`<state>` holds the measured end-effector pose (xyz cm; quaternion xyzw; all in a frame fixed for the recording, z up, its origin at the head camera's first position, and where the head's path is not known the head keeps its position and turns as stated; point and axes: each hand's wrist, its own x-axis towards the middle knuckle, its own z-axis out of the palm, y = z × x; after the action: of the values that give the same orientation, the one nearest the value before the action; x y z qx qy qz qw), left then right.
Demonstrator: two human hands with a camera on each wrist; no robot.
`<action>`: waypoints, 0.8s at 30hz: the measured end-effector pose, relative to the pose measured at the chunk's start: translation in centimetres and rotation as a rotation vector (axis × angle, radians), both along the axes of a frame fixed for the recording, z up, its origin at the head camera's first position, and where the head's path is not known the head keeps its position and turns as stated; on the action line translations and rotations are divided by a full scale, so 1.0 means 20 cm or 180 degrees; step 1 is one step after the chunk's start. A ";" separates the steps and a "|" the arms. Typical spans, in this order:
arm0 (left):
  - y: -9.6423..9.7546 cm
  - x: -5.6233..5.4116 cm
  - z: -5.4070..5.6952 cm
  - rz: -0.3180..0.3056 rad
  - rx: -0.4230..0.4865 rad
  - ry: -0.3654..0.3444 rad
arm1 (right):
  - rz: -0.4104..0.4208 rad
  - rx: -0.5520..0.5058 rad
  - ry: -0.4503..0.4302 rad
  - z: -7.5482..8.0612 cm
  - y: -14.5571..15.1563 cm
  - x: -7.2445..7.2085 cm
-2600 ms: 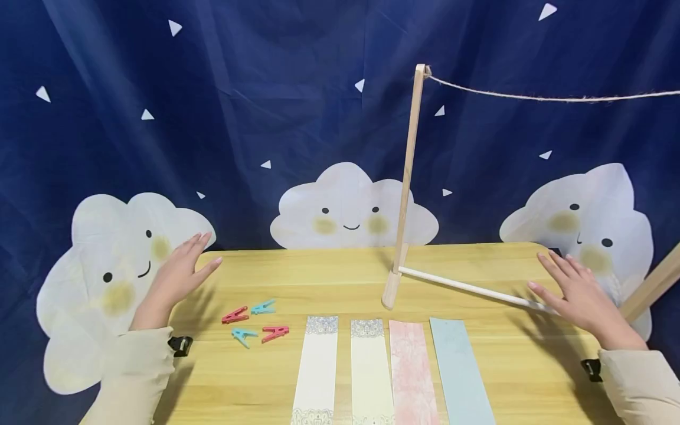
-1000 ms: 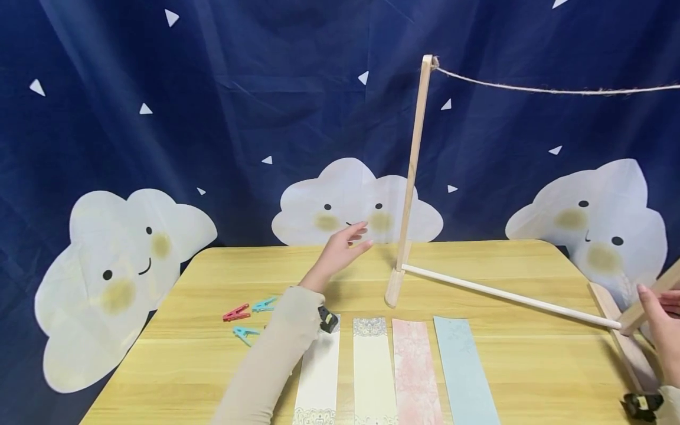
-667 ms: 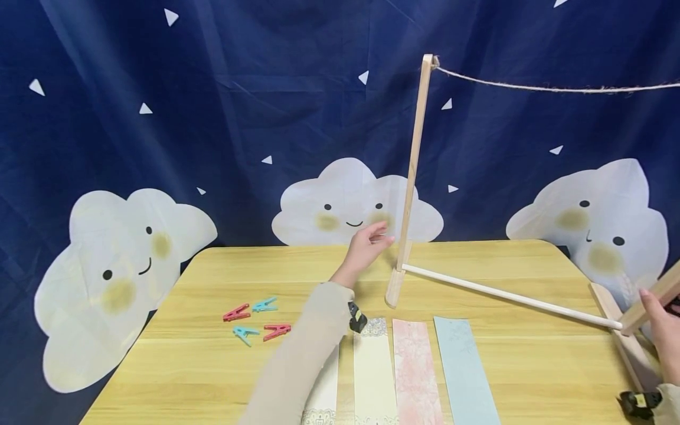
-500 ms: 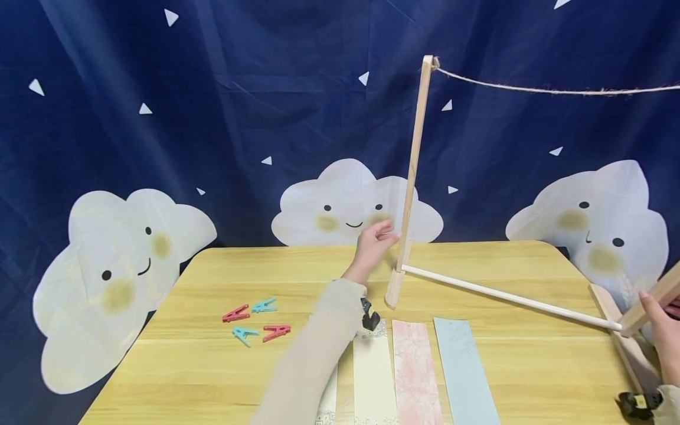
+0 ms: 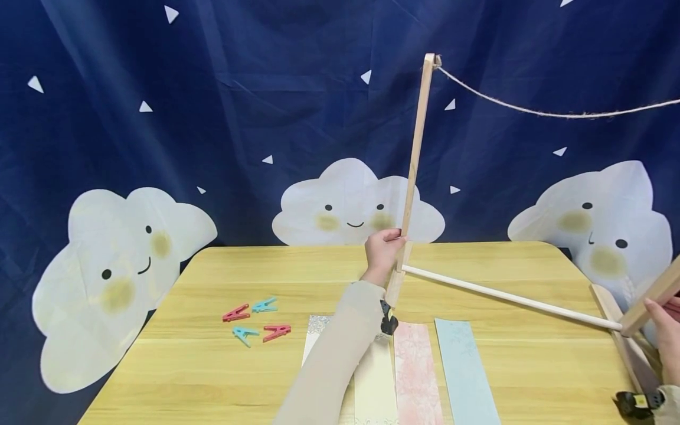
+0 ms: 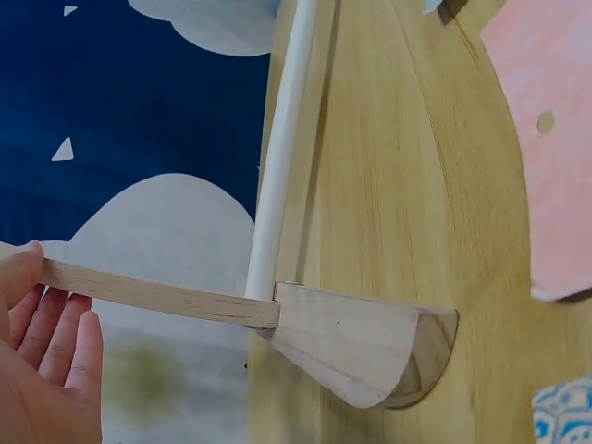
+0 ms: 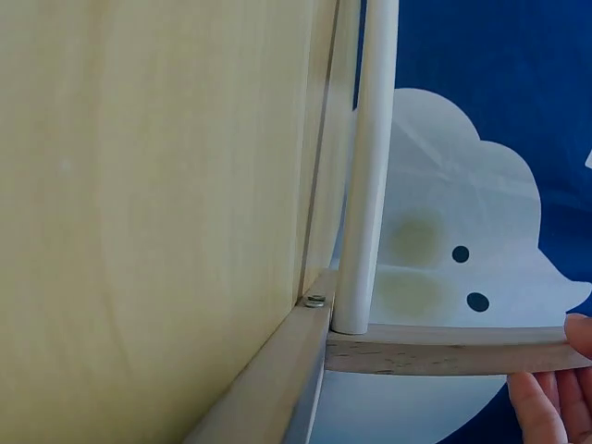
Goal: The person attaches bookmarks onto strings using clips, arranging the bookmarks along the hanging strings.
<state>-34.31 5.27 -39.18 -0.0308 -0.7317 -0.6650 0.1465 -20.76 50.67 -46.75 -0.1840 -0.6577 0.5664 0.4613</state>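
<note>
Standing on the table [image 5: 212, 383], a wooden frame [image 5: 417, 147] is held at both sides: its left upright [image 6: 166, 294] is pinched low by the left hand [image 5: 383, 252], its right upright [image 7: 444, 358] gripped by the right hand [image 5: 670, 336]. Slack twine [image 5: 563, 115] is tied at the left upright's top. Four clothespins [image 5: 277, 333] are laid left of the paper strips [image 5: 467, 366].

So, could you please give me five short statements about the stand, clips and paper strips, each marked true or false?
1. The left hand has its fingers on the left post. True.
2. All four clips are blue. False: two are blue clips, two are red clips.
3. The string meets the left post near its top. True.
4. The right hand lies flat on the table. False: the right hand holds the right post.
5. The pink strip lies left of the blue strip. True.
</note>
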 end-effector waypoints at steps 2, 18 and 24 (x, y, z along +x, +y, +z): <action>0.00 0.00 0.00 0.0047 -0.0063 0.0034 | -0.0163 -0.0002 -0.0266 -0.07 0.08 -0.04; -0.16 -0.02 -0.01 0.0171 -0.0183 0.0022 | 0.0223 -0.0500 -0.0596 0.04 -0.01 -0.09; -0.25 0.00 -0.02 0.0256 -0.0185 0.0043 | -0.0012 0.0049 -0.1349 0.24 -0.30 -0.01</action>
<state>-34.39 0.36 -39.56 -0.0101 -0.7503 -0.6368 0.1771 -20.93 44.71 -41.88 -0.2968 -0.7439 0.5091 0.3151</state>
